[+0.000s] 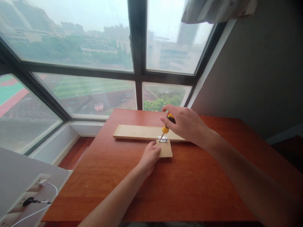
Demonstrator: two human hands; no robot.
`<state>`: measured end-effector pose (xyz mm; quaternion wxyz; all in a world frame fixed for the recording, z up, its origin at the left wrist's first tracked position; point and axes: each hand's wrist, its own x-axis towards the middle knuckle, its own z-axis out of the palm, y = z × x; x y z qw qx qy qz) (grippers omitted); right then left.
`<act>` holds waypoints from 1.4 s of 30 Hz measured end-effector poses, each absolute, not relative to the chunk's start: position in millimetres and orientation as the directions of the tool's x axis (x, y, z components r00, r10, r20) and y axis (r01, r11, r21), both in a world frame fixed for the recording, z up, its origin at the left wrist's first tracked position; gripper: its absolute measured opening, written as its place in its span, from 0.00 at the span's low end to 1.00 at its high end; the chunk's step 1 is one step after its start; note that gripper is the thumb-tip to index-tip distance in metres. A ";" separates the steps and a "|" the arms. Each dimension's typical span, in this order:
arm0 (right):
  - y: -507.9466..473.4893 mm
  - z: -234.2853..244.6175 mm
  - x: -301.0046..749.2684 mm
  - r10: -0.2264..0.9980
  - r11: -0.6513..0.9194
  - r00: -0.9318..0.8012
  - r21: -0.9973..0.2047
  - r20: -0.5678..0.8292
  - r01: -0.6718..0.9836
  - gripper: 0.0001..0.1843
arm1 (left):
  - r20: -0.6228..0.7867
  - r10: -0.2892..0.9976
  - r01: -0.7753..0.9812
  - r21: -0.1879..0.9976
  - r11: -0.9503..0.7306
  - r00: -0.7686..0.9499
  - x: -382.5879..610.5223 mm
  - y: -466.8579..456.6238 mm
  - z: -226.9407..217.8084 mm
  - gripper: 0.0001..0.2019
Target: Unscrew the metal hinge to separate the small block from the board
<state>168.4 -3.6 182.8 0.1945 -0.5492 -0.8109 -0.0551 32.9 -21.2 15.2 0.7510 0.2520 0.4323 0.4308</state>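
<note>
My right hand [181,121] is closed around the yellow and black handle of a screwdriver [165,129]. The screwdriver tilts, its tip down at a small metal hinge [163,139]. That hinge lies across the joint between a small wooden piece [166,149] and a long, pale wooden board [137,131]. My left hand [151,155] grips the small piece by its left edge, close to the hinge. The board lies flat on the table, its right end hidden behind my right hand and forearm. Whether the tip sits in a screw is too small to tell.
The reddish-brown wooden table [106,183] stands against dark-framed windows [139,75]. A wall [246,69] rises at the right, with a curtain [217,11] hanging above. At lower left, sockets [22,201] hold plugs with white and black cords.
</note>
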 end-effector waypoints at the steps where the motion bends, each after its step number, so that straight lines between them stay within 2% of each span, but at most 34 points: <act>1: -2.8 182.3 168.5 0.866 0.398 -0.325 -0.129 0.380 0.908 0.15 | -0.434 0.864 -0.427 0.752 0.503 0.255 32.8 -21.1 14.7 0.14; 9: -4.9 180.1 171.5 0.844 0.465 -0.367 -0.195 0.390 0.863 0.21 | -0.433 0.866 -0.421 0.757 0.500 0.251 31.9 -21.0 11.6 0.13; 12: -7.2 181.8 171.4 0.833 0.487 -0.387 -0.190 0.395 0.853 0.20 | -0.433 0.866 -0.423 0.755 0.501 0.252 32.0 -20.7 11.4 0.13; 16: -7.5 184.6 169.5 0.857 0.437 -0.360 -0.150 0.370 0.887 0.16 | -0.433 0.865 -0.428 0.752 0.501 0.253 31.9 -20.2 10.7 0.13; 20: -5.9 185.5 167.4 0.863 0.432 -0.353 -0.166 0.362 0.887 0.13 | -0.440 0.864 -0.425 0.753 0.503 0.243 32.0 -19.8 9.2 0.14; 26: -7.8 184.8 167.4 0.842 0.480 -0.397 -0.171 0.367 0.861 0.19 | -0.444 0.863 -0.420 0.754 0.505 0.240 32.2 -19.9 8.1 0.11; 32: -8.5 187.3 166.7 0.866 0.421 -0.364 -0.109 0.342 0.900 0.16 | -0.440 0.862 -0.434 0.744 0.507 0.252 32.2 -19.7 8.5 0.11; 37: -7.7 187.4 166.7 0.861 0.433 -0.365 -0.132 0.354 0.892 0.14 | -0.429 0.867 -0.432 0.751 0.499 0.255 32.0 -20.5 8.8 0.10; 42: -8.7 187.6 168.9 0.853 0.463 -0.392 -0.153 0.345 0.873 0.20 | -0.431 0.866 -0.431 0.752 0.499 0.252 31.8 -21.4 11.9 0.10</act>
